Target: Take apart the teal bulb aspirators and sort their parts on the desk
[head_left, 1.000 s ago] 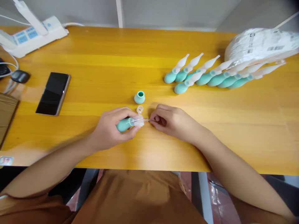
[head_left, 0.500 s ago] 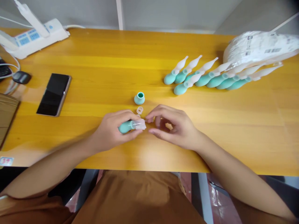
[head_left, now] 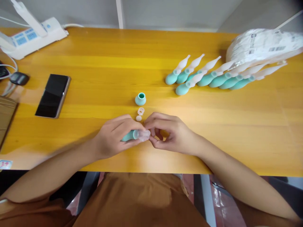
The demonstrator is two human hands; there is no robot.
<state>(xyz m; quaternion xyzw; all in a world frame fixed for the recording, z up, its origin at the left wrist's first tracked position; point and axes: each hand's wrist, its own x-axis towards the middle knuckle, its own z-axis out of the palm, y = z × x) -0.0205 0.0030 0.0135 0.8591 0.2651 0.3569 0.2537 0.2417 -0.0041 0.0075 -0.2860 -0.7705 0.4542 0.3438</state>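
Note:
My left hand (head_left: 113, 135) is wrapped around a teal bulb syringe (head_left: 129, 135), which lies on its side with its clear plastic nozzle part (head_left: 142, 135) pointing right. My right hand (head_left: 171, 132) has its thumb and fingertips curled against the open end of that clear part; anything small between them is hidden. Just beyond the hands, a small white disc (head_left: 138, 118) and a clear ring-shaped piece (head_left: 141, 111) rest on the table. Behind those stands a teal bulb (head_left: 140, 99) upright, its round mouth uncovered.
Several teal bulb syringes with long translucent tips (head_left: 209, 75) lie in a row at the back right, beside a white plastic package (head_left: 262, 47). A phone (head_left: 52, 96) lies at left, near a black plug (head_left: 19, 78) and a white power strip (head_left: 35, 36). A cardboard piece (head_left: 7, 116) sits at the left edge.
Both hands have come slightly toward me. My right fingertips have closed in on the clear end of the bulb syringe, and the white disc now shows more fully.

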